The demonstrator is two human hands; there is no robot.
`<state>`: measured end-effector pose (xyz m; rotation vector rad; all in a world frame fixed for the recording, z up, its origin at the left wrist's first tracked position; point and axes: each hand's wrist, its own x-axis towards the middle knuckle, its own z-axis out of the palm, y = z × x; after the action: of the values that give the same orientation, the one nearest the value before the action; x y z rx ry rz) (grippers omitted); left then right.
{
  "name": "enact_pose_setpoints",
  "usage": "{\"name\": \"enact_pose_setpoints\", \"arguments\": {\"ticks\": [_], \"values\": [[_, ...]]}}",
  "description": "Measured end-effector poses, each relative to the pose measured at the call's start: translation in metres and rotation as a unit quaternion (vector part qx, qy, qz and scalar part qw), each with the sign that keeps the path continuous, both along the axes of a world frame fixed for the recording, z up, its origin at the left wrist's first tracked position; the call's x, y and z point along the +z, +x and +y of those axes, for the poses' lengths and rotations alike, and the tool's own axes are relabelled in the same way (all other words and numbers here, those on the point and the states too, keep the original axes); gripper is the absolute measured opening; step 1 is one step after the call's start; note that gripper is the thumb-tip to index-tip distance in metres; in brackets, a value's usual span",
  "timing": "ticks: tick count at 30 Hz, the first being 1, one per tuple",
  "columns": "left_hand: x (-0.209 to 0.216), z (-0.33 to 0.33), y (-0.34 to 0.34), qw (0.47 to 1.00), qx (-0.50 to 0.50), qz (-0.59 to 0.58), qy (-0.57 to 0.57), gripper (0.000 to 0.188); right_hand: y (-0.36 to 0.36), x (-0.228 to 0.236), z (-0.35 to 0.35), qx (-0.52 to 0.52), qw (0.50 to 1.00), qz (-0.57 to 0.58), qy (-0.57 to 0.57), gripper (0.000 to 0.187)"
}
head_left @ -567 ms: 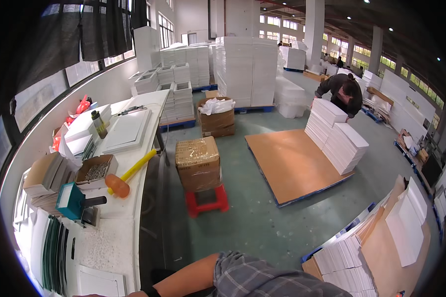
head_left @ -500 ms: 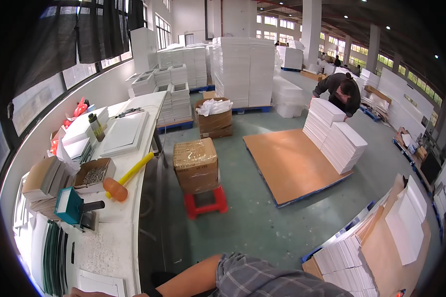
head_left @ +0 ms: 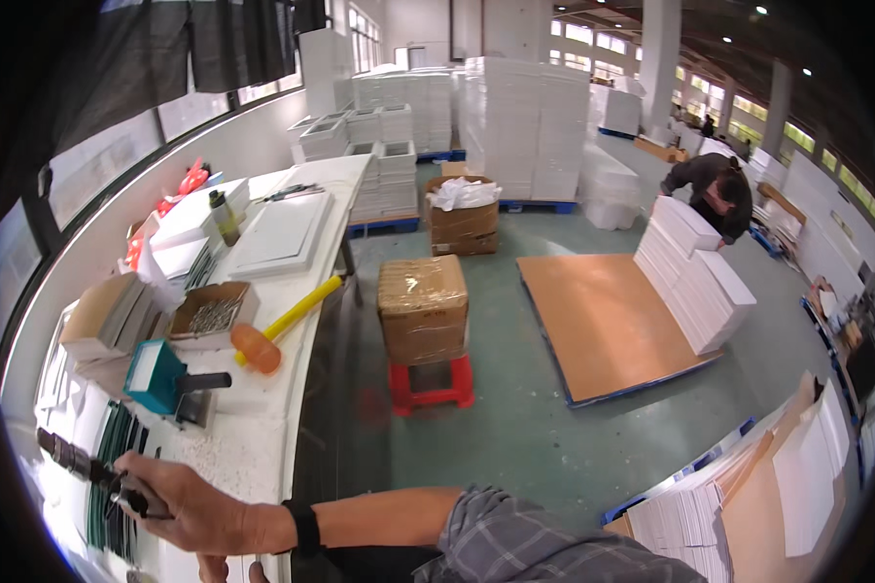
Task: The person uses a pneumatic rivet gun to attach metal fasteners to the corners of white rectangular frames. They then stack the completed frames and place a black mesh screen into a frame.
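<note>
Reaching across to the left, my right hand (head_left: 190, 505) is closed around a dark metal tool (head_left: 83, 464) with a ribbed, cylindrical body. Its exact kind does not show. The tool is held over a row of dark green-edged sheets (head_left: 117, 496) on the white workbench (head_left: 248, 437). At the lower edge, only a few fingertips of my left hand (head_left: 214, 567) show; what they touch is out of view. Beyond the tool stands a teal device with a black handle (head_left: 156, 377). A mallet (head_left: 258, 348) with an orange head and yellow handle lies near the bench edge.
An open box of small metal pieces (head_left: 214, 316), a bottle (head_left: 225, 218) and white panels (head_left: 282, 233) occupy the bench. Right of it, a carton (head_left: 423, 316) sits on a red stool (head_left: 432, 396). A person (head_left: 715, 189) bends over stacked white boards (head_left: 690, 282) on a brown-topped pallet (head_left: 612, 321).
My right hand has risen from the lower left edge and now shows the dark metal tool in its grip. The whole view has shifted, with the surroundings further right in the picture.
</note>
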<state>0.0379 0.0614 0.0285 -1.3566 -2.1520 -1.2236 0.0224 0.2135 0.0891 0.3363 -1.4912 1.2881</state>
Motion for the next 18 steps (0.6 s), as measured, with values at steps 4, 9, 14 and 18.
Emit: {"name": "enact_pose_setpoints", "arguments": {"ticks": [4,9,14,18], "values": [[0.002,-0.038,-0.012,0.980,0.078,-0.019,-0.185,0.073,-0.004,0.019,0.054,-0.034,0.992,-0.117,-0.022,0.025],[-0.037,-0.121,-0.046,0.939,0.146,-0.017,-0.310,0.078,-0.055,0.016,0.037,0.046,0.990,-0.099,-0.090,0.017],[-0.062,-0.155,-0.049,0.909,0.192,-0.018,-0.370,0.070,-0.088,-0.008,0.029,0.109,0.977,-0.135,-0.124,0.015],[-0.060,-0.161,-0.051,0.890,0.198,-0.001,-0.411,0.065,-0.106,-0.021,0.037,0.138,0.964,-0.157,-0.163,0.016]]}}
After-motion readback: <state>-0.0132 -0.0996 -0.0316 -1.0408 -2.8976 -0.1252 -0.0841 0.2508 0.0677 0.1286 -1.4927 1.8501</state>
